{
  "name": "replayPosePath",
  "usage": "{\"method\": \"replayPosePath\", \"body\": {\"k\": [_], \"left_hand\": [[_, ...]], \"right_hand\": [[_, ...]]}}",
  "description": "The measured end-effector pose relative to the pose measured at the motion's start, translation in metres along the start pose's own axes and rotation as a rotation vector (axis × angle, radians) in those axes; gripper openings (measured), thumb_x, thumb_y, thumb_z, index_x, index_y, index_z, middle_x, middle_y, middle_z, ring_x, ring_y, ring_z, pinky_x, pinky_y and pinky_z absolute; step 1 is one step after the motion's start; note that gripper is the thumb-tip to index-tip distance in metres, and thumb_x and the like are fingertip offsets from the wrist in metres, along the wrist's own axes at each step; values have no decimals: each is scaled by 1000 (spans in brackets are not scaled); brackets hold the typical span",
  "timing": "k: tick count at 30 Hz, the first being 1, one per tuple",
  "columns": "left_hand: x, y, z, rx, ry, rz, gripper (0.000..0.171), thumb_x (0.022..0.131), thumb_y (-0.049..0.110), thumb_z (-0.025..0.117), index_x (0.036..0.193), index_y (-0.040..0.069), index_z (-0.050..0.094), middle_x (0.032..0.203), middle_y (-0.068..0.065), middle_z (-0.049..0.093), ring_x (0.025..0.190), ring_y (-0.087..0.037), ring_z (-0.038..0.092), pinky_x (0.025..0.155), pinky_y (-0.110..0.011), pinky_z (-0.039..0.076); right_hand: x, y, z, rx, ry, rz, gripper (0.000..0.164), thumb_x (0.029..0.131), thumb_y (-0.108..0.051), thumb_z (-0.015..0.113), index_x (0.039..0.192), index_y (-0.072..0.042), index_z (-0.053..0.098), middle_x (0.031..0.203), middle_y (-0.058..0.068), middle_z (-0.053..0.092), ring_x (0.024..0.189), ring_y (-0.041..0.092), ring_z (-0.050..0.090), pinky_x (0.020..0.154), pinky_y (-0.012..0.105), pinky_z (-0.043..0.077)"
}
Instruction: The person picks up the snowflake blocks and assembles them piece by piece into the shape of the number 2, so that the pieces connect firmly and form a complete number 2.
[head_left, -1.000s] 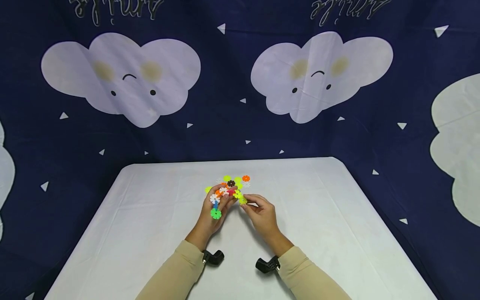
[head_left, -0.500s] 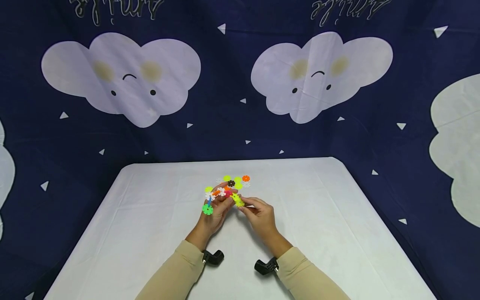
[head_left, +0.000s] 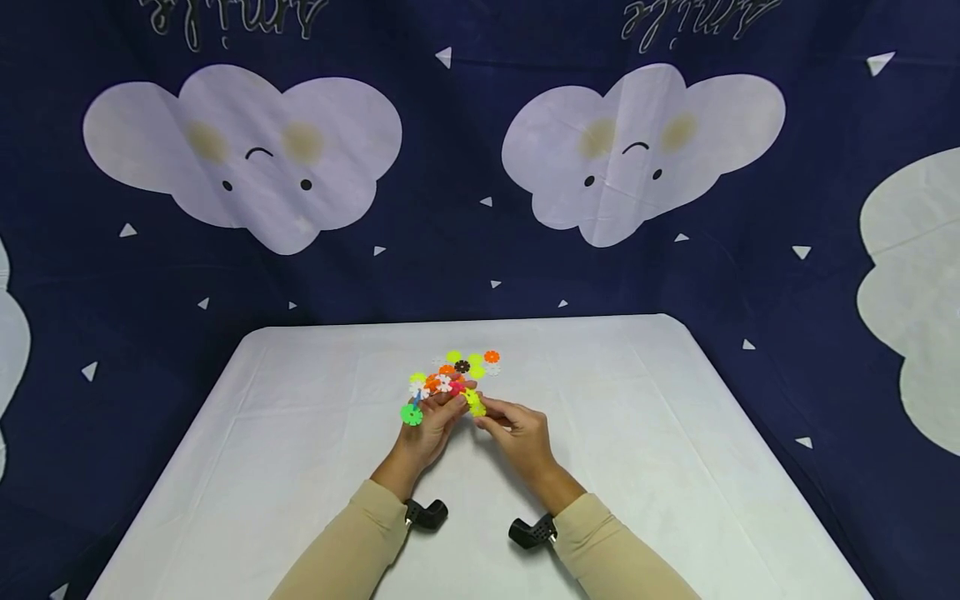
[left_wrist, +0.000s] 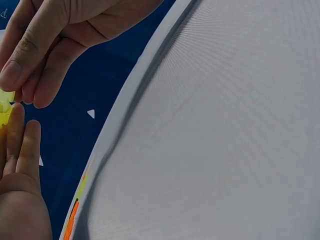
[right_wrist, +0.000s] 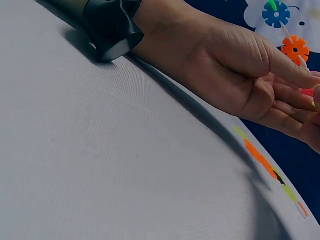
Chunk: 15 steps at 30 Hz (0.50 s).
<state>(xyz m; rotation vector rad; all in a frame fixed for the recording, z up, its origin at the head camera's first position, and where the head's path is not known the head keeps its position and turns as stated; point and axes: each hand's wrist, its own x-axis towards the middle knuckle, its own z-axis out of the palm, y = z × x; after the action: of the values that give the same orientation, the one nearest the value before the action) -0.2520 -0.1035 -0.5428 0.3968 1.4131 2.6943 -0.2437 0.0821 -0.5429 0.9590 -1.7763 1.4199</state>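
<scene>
Above the table, my left hand [head_left: 426, 435] holds a chain of interlocked plastic snowflake discs between thumb and fingers. A green disc [head_left: 411, 414] ends the chain on the left; the right wrist view shows a blue disc [right_wrist: 276, 14] and an orange disc [right_wrist: 295, 49] along it. A pinkish-red disc [head_left: 457, 388] sits near the left thumb. At the chain's right end, my right hand [head_left: 523, 435] pinches a yellow disc [head_left: 477, 409] between thumb and forefinger, right against another yellow one. Left palm and fingers show in the right wrist view.
Loose discs lie on the white table [head_left: 637, 467] just beyond the hands: an orange disc [head_left: 491, 357], a black disc [head_left: 462, 367], several yellow ones and a white disc [head_left: 493, 369]. A dark blue cloud-print cloth [head_left: 450, 275] hangs behind the table's far edge.
The chain has swung left, its green end shifting left and slightly up. Both hands keep their hold, and the pinched yellow disc has moved slightly left and down.
</scene>
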Motion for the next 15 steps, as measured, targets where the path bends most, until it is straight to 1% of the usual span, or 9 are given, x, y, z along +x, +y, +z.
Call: {"method": "replayPosePath", "body": {"k": [2,3,4,9,13,15], "left_hand": [[0,-1,-1,22,8,-10,28,104,-9,58,131,-19,60,127,-17,71,114,-25,70,101,-36,56],[0,-1,-1,22,7,-14,28,104,-8,58,131,-16,61,128,-17,71,115,-25,70,102,-36,55],[-1,-1,-1,19,8,-17,27,104,-7,59,130,-17,62,128,-17,71,115,-25,69,102,-35,55],[-2,0,0,8,3,-17,32,104,-5,62,131,-20,57,127,-19,71,115,-26,70,102,-36,55],[-1,1,1,20,-15,4,36,104,-7,60,133,-26,52,128,-21,70,115,-28,70,103,-39,55],[-1,1,1,20,-29,20,37,103,-9,59,135,-27,50,129,-23,69,114,-29,71,104,-40,54]], "right_hand": [[0,0,0,-16,-7,-7,40,71,19,88,108,14,75,98,21,77,75,30,77,69,26,63],[0,-1,0,-26,-9,-11,40,71,19,88,108,14,75,98,20,77,75,29,77,69,25,63],[0,-1,0,-37,-11,-17,40,71,18,89,108,14,75,98,20,77,75,29,77,70,25,63],[0,-4,0,-81,-10,-59,41,69,16,90,108,13,76,98,19,77,76,28,77,72,25,63],[0,-4,0,-125,6,-108,45,65,17,92,106,14,76,96,21,77,76,29,77,72,25,63],[-2,-3,0,-153,15,-128,46,63,17,92,106,14,76,95,20,77,75,28,77,71,24,63]]}}
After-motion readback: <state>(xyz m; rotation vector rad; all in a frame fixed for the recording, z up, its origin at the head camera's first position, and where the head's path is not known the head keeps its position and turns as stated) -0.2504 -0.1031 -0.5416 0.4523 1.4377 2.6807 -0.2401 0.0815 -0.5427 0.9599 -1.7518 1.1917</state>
